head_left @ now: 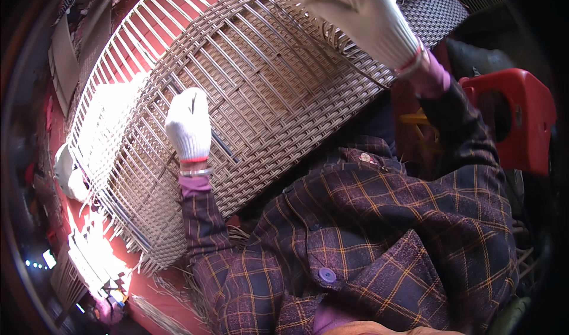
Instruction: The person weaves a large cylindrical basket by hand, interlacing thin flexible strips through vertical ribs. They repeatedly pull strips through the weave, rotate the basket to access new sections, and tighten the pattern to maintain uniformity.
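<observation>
A large grey-brown wicker piece (pixel 267 142), tightly woven along its near side, lies slanted in front of me. Bare parallel rods show in its middle. My left hand (pixel 189 124), in a white knitted glove, is closed over these rods, and a dark slim rod (pixel 225 149) emerges from beneath it. What its fingers grip is hidden. Up at the far right edge, my right hand (pixel 361 21), also gloved in white, has its fingers curled in among loose weaving strands (pixel 341 45). I cannot make out what it holds.
Beyond the woven part, an open rod frame (pixel 127 44) catches bright sunlight. A red plastic chair (pixel 524 118) stands close at my right. Loose strands (pixel 169 317) lie on the reddish floor at lower left. Flat boards (pixel 64 65) are at the far left.
</observation>
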### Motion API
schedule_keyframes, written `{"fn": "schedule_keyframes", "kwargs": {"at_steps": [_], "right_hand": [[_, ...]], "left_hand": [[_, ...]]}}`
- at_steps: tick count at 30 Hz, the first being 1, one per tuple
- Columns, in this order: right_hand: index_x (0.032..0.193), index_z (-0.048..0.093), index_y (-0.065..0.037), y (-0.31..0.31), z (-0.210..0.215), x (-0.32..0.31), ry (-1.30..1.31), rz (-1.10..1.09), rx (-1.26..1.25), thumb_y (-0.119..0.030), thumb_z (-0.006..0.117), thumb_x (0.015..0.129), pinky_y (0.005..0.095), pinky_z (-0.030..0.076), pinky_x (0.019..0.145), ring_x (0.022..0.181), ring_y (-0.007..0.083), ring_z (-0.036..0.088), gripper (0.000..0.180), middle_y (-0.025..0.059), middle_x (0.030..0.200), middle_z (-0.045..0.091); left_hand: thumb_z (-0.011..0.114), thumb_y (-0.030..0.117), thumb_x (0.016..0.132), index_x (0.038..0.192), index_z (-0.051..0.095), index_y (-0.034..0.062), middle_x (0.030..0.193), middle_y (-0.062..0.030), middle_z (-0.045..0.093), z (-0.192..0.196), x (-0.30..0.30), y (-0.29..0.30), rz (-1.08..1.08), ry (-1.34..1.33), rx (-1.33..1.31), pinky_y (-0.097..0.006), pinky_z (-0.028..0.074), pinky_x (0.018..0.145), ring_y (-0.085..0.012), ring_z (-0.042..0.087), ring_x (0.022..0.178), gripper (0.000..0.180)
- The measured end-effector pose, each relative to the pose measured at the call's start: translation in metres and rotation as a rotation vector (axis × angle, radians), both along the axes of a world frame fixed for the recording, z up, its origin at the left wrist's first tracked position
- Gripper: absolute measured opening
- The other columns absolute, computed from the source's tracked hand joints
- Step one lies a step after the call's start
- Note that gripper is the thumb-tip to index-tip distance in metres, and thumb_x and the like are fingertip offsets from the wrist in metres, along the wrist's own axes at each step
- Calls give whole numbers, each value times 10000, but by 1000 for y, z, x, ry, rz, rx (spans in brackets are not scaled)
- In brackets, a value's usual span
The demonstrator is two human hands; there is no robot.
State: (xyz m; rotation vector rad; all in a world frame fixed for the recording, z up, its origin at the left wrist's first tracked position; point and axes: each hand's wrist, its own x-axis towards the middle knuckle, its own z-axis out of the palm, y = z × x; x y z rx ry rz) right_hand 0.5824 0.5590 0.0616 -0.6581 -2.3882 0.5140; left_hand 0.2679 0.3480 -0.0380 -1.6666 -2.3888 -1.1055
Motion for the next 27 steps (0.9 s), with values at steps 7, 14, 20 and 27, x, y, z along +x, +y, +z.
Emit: {"fn": "schedule_keyframes", "kwargs": {"at_steps": [7, 14, 20, 27], "right_hand": [[1033, 762, -62, -48, -77, 50, -224, -183, -107, -147, 688, 970, 420, 600, 771, 855, 346, 746, 130, 134, 910, 750], [1033, 732, -103, -36, -114, 66, -320, -312, 221, -159, 694, 934, 460, 593, 750, 884, 344, 718, 120, 121, 952, 713], [1113, 758, -112, -25, -122, 82, -209, -284, 146, -174, 686, 927, 470, 587, 837, 979, 349, 699, 209, 119, 1018, 707], [1088, 736, -107, -7, -126, 89, -159, -299, 156, -170, 667, 952, 475, 584, 817, 953, 365, 698, 165, 126, 999, 710]], "left_hand": [[746, 225, 990, 1093, 802, 33, 1049, -126, 809, 10, 9, -39, 64, -74, -191, -365, 599, 848, -270, 786, 935, 225], [771, 193, 972, 1119, 822, 57, 1020, -144, 821, 22, 36, 5, -155, -70, -20, -349, 637, 807, -238, 806, 880, 206], [687, 314, 1021, 1149, 811, 98, 1072, -135, 811, 9, 94, 102, -379, 15, -157, -375, 618, 851, -282, 791, 972, 280], [494, 392, 1065, 1053, 768, 45, 1076, -206, 760, 3, 91, 180, -519, 344, -463, -519, 572, 936, -416, 724, 1010, 442]]}}
